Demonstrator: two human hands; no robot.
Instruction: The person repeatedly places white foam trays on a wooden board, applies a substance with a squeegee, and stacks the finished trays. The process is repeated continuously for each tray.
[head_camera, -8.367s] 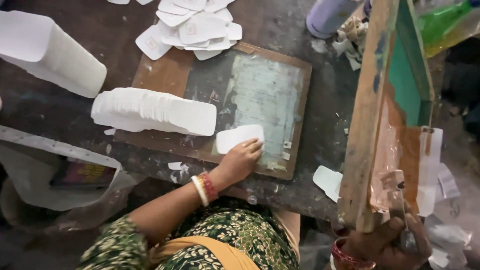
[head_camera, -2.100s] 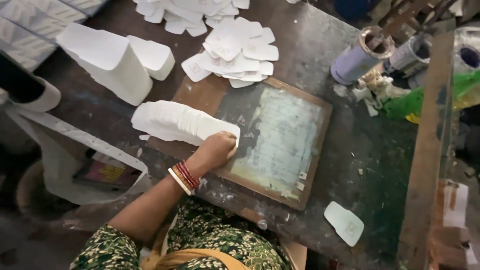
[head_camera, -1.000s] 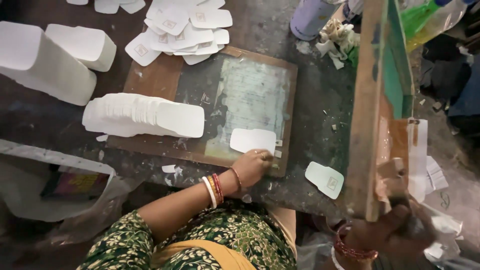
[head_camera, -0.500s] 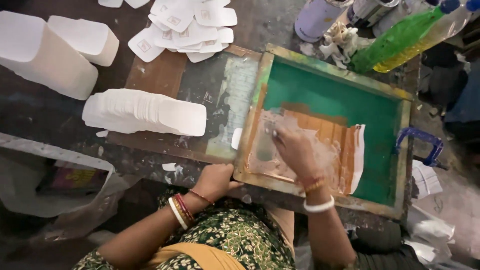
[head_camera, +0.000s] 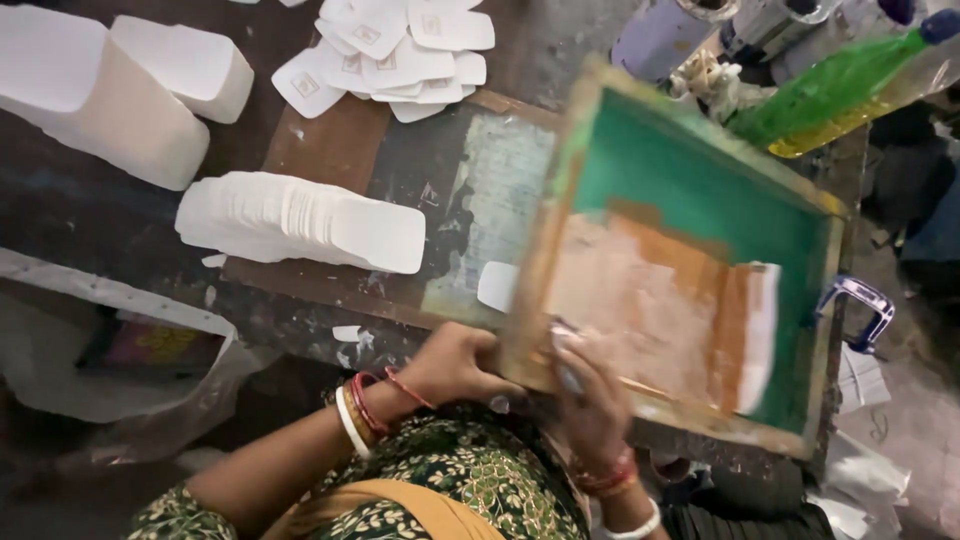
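— Dark and paint-stained, the worktable (head_camera: 120, 235) carried a brown board (head_camera: 330, 150) with a pale printing plate (head_camera: 505, 215) on it. What was she handling?

— A wooden screen frame (head_camera: 700, 270), green mesh with an orange-brown patch, lay over the right part of the board. Her left hand (head_camera: 455, 362) curled around its near corner, fingers closed on the wood.

— And the other one?

— Her right hand (head_camera: 590, 400) lay at the frame's near edge, blurred; I couldn't tell whether those fingers gripped anything.

— Any cards?

— One white card (head_camera: 497, 285) peeked out from under the frame's left side. A fanned stack of blank cards (head_camera: 300, 220) sat left of it, printed cards (head_camera: 400, 45) heaped beyond, and a green bottle (head_camera: 835, 85) lay past the frame.
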